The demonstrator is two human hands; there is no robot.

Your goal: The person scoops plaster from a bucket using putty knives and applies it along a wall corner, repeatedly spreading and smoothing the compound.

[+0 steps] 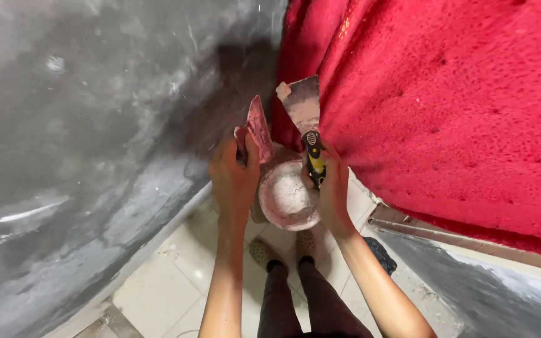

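I see left hand fingers clamped on trowel, frame centre | right hand fingers closed on knife handle | bowl between hands | blades look stiff, thin; I would hold handles.

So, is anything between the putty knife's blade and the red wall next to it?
Nothing visible. The right hand holds the putty knife blade-up, right beside the red wall, with no object between. The left hand holds a second scraper over the bowl.
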